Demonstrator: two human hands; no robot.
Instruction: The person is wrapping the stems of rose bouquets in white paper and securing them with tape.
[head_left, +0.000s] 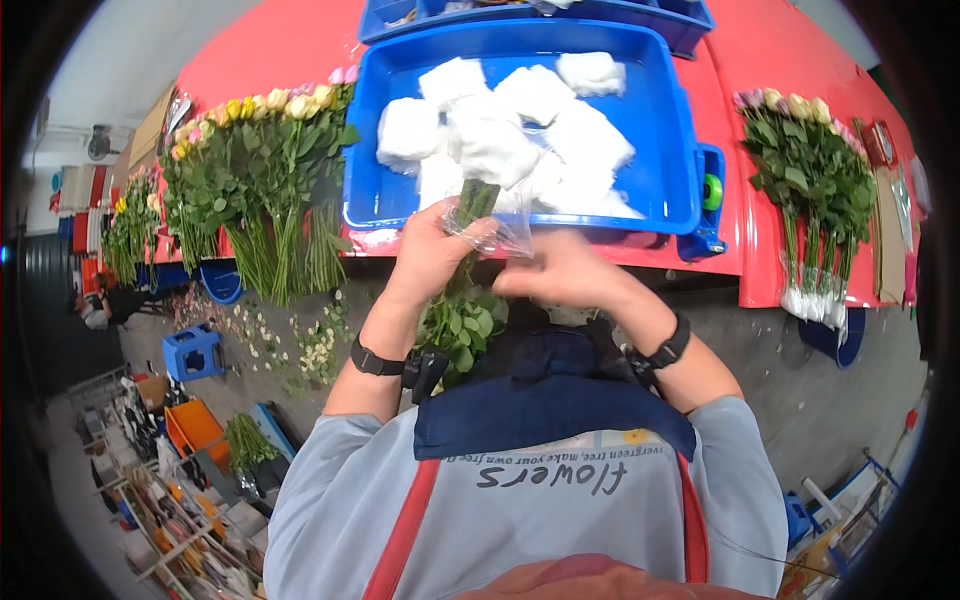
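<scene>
My left hand (439, 251) is closed around a bunch of green flower stems (477, 201), whose leaves (461, 330) hang down toward my body. White wadding (495, 146) covers the upper stem ends, with a clear plastic bag (510, 232) loosely around the stems. My right hand (559, 274), blurred, is beside the bag's lower edge with its fingers partly extended; whether it touches the plastic cannot be told. Beyond both hands a blue plastic tray (660, 150) holds several wet-looking white pads (589, 139). The blooms of the held bunch are hidden.
Bundled roses (262, 165) lie along the red table (720, 232) at left; more roses (814, 165) with wrapped stem ends lie at right. A tape dispenser (709, 195) adjoins the tray. A blue stool (193, 352) stands on the floor, and a person (101, 307) is at far left.
</scene>
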